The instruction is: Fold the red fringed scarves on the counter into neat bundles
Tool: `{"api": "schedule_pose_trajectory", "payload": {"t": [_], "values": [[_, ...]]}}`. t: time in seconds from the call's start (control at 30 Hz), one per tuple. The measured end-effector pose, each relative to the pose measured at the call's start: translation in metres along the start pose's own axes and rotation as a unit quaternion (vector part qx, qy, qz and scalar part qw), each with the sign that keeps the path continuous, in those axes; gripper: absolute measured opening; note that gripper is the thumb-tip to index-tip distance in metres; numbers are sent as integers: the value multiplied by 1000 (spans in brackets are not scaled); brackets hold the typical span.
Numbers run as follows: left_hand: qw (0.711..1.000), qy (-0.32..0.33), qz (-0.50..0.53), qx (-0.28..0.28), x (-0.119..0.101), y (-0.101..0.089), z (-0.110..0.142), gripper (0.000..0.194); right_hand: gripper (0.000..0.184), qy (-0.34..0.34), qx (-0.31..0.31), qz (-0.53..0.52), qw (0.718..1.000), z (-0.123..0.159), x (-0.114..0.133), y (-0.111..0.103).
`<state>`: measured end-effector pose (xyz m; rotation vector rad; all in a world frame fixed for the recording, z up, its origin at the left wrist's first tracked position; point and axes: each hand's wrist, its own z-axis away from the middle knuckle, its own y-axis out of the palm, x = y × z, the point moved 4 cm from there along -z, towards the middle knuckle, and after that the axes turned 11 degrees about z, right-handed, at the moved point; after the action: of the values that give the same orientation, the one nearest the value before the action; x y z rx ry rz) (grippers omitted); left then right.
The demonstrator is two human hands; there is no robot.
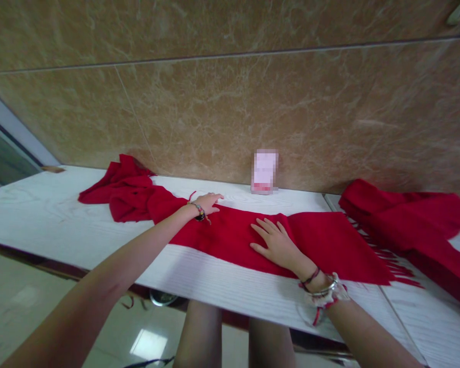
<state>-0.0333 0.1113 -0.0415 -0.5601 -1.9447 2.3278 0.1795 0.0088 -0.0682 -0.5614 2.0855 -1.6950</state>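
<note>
A long red scarf [322,240] with a fringed right end lies stretched across the white table [222,291]. Its left part is bunched in loose folds near the wall. My left hand [208,202] rests at the scarf's far edge, left of the middle, fingers stretched to the right. Flat on the cloth, right of the middle, lies my right hand [276,243] with its fingers spread. Neither hand grips the fabric. Bracelets circle both wrists.
Another red cloth [402,220] lies folded on the table's right side, beside the fringe. A blurred pinkish rectangular object [265,171] leans against the brown marbled wall [214,117]. The table's near edge runs above my legs, with shiny floor [149,343] below.
</note>
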Motion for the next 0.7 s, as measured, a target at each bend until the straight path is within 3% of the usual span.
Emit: {"api": "schedule_pose_trajectory", "payload": {"t": [0.23, 0.47, 0.6, 0.7], "values": [[999, -6, -15, 43, 32, -23, 19, 24, 59, 9, 14, 43, 999, 2, 0, 1], [998, -11, -53, 45, 45, -29, 3, 27, 60, 3, 43, 52, 998, 1, 0, 2], [996, -10, -85, 4, 37, -24, 3, 43, 59, 2, 36, 50, 998, 1, 0, 2], [991, 57, -110, -53, 14, -12, 22, 56, 60, 1, 35, 51, 998, 2, 0, 2]]}}
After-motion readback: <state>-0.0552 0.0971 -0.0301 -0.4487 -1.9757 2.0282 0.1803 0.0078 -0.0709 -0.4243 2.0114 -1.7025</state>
